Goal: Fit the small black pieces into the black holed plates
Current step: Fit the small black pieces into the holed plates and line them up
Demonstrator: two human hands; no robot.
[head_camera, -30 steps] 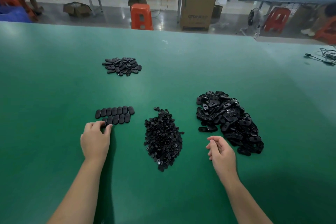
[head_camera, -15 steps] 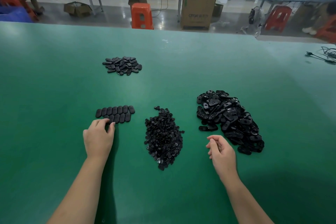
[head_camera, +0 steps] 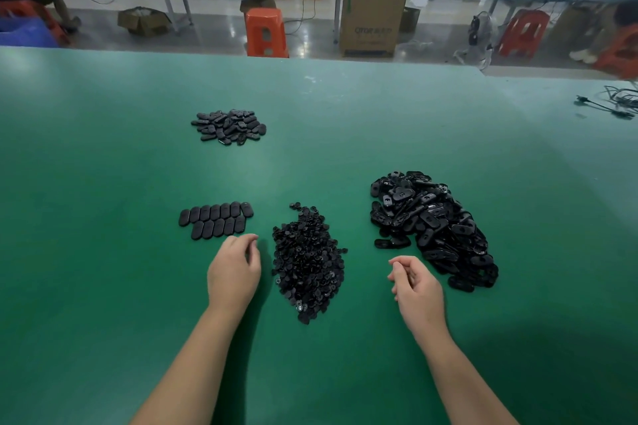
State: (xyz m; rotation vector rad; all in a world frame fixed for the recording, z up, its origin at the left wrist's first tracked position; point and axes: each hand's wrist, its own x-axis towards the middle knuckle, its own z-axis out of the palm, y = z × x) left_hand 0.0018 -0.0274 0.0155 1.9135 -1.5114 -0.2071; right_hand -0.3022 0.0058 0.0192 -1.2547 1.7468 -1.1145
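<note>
A heap of small black pieces [head_camera: 307, 259] lies on the green table in front of me. To its right is a bigger heap of black holed plates [head_camera: 431, 224]. Two neat rows of black oval plates [head_camera: 215, 222] lie to the left. My left hand [head_camera: 234, 269] hovers between those rows and the small pieces, fingers loosely curled, with nothing visible in it. My right hand [head_camera: 416, 286] rests just left of the holed plates' near edge, fingers loosely curled inward, and I see nothing in it.
A further small heap of black oval parts [head_camera: 228, 127] sits farther back on the left. Black cables [head_camera: 611, 103] lie at the table's far right edge. Beyond the green table [head_camera: 103, 286] are orange stools, cardboard boxes and a long workbench.
My left hand has left the near row of oval plates and moved right, toward the heap of small pieces. My right hand has stayed in place.
</note>
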